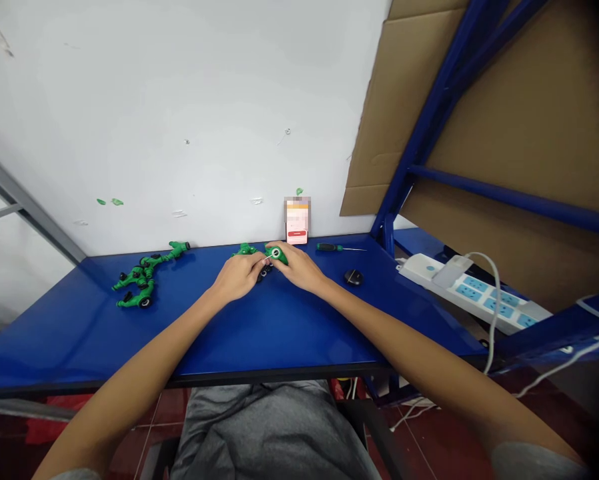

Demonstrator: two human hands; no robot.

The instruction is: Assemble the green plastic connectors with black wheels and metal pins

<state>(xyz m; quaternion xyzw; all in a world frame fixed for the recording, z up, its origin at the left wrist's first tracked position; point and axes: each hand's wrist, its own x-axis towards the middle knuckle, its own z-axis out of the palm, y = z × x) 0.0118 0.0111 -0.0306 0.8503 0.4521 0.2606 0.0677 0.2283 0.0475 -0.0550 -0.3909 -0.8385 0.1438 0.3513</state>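
Observation:
Over the far middle of the blue table (219,340), my two hands are close together. My right hand (299,268) is closed around a green toy car (281,255), and a black wheel with a white hub (276,253) faces me. My left hand (237,275) is closed in a pinch on a thin pale rod (268,257) that points at this wheel; whether the two touch, I cannot tell. Another green toy piece (244,249) lies just behind my left hand. Small black wheels (264,271) show between and below my hands, partly hidden.
Several green toy cars (142,275) are clustered on the left. A phone (297,223) leans against the white wall. To the right lie a screwdriver (335,247) and a small black object (353,277). Beyond are a power strip (472,290) and a blue metal frame (419,133).

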